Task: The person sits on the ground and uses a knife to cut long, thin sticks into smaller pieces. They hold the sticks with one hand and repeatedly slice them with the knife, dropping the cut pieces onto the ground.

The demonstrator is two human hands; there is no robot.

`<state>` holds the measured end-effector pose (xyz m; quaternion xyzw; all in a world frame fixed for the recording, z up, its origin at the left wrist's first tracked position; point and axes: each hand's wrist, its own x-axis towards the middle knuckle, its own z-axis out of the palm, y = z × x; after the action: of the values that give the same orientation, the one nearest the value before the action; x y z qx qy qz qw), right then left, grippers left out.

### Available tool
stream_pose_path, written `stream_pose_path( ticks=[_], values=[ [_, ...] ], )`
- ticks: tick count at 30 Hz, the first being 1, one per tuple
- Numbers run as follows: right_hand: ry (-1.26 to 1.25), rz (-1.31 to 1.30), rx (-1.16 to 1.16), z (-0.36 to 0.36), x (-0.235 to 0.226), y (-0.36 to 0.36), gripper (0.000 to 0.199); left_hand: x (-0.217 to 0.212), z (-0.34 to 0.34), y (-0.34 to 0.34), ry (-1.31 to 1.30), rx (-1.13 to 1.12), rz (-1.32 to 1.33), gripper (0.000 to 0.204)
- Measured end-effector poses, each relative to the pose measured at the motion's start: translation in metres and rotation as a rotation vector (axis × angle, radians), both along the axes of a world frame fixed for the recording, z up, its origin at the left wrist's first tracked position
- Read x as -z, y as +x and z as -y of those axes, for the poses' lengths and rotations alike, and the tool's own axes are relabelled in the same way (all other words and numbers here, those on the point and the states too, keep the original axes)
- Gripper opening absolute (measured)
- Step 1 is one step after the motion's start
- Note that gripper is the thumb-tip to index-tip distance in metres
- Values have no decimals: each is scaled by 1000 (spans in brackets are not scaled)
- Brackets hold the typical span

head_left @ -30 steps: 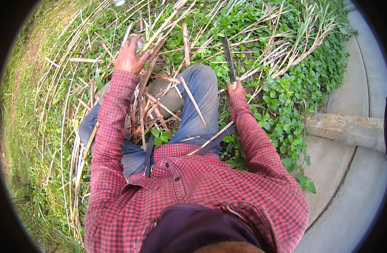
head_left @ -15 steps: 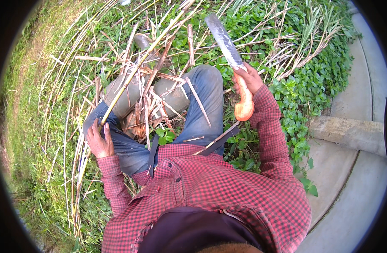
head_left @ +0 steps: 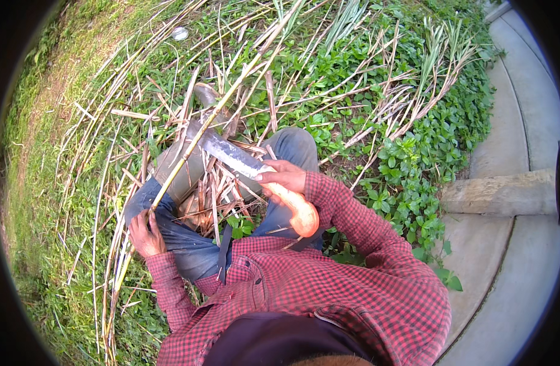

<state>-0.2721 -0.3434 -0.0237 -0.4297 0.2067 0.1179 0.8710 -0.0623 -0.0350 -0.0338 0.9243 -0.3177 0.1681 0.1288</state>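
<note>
Machete [head_left: 231, 155], grey blade, orange handle, across pale cane stalk [head_left: 188, 152]

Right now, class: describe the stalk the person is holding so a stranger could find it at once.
Start at the left hand on the blue-jeaned knee. From it a long pale yellow-green stalk rises diagonally, crossing the grey knife blade. Unlike the dry stems lying flat, it is lifted and gripped.

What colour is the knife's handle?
Orange-tan, seen in the head view: the knife handle in the right hand.
</note>
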Motion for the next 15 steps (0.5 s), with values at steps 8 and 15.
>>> stream_pose_path(
  ticks=[8,15],
  values=[
    [-57,-131,530,13,17,-12,44,-9,21,4,56,66,-32,27],
    [-514,-87,805,131,-1,-33,36,0,30,3,3,144,-201,24]
  ],
)
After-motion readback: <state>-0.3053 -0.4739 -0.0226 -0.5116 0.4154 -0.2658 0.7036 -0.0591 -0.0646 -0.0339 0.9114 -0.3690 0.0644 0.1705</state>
